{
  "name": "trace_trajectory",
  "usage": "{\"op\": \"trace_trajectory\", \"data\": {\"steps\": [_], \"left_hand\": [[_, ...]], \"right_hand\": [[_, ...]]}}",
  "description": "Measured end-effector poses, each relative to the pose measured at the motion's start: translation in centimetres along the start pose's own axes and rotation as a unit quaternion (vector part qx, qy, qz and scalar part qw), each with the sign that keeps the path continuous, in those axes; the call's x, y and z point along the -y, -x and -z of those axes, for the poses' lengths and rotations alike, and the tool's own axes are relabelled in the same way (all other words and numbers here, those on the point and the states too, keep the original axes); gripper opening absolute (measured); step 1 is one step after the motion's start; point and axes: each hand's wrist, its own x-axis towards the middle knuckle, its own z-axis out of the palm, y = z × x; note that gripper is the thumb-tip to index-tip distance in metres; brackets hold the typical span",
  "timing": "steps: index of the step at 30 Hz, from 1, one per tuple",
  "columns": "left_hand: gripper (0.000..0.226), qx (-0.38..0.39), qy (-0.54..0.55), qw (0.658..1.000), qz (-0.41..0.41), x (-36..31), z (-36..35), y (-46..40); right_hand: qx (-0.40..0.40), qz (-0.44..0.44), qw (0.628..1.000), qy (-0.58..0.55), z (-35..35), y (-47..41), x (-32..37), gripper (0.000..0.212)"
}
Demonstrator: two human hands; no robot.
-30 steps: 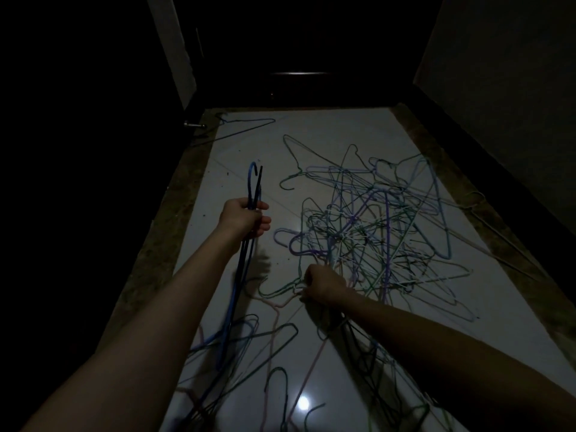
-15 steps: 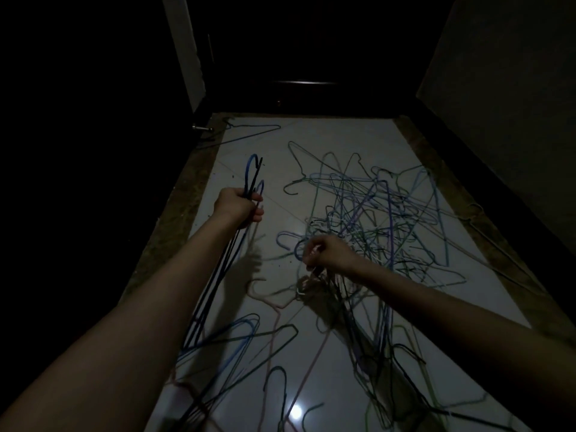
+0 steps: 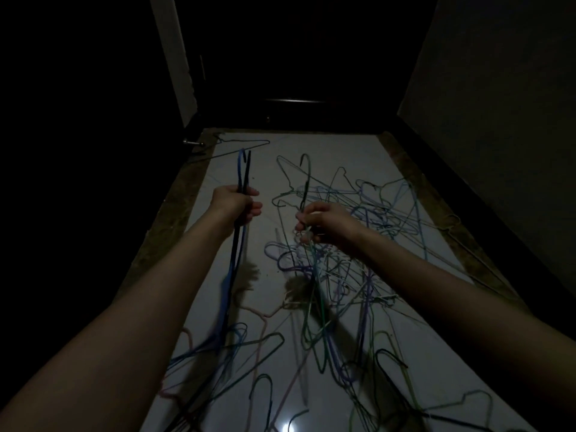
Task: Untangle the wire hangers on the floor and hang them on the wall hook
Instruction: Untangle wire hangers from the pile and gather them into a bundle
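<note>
Blue and black wire ran through the clenched fingers of the left hand (image 3: 237, 203), which gripped 2 hangers (image 3: 242, 176) by their necks, hooks up, their bodies trailing down toward the floor. The right hand (image 3: 322, 220) pinched the neck of a green hanger (image 3: 307, 182), its hook raised above the knuckles and its frame dragging below. Just beyond and beside that hand lay the tangled pile of hangers (image 3: 383, 219), blue, purple, green and pale, spread over the glossy white floor (image 3: 336, 151). More loose hangers (image 3: 249, 347) lay nearer, between the forearms. Dark walls closed in on both sides.
</note>
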Motion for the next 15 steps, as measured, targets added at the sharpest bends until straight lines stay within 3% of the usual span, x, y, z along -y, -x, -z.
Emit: {"op": "trace_trajectory", "data": {"steps": [4,7,10,15], "left_hand": [[0.02,0.033,0.058,0.998,0.009,-0.3,-1.6,0.4],[0.019,0.087,0.081,0.993,0.007,-0.6,-3.0,0.8],[0.032,0.126,0.095,0.987,-0.002,-0.9,-4.4,1.2],[0.03,0.139,0.132,0.981,0.003,-0.3,-6.3,1.2]], "right_hand": [[-0.039,0.033,0.999,-0.008,0.6,0.1,1.0,0.006],[-0.054,0.051,0.997,-0.009,0.6,-0.2,1.4,0.021],[-0.062,0.056,0.997,0.005,0.6,-0.4,1.3,0.028],[-0.085,0.076,0.993,0.016,1.3,-0.6,0.8,0.024]]}}
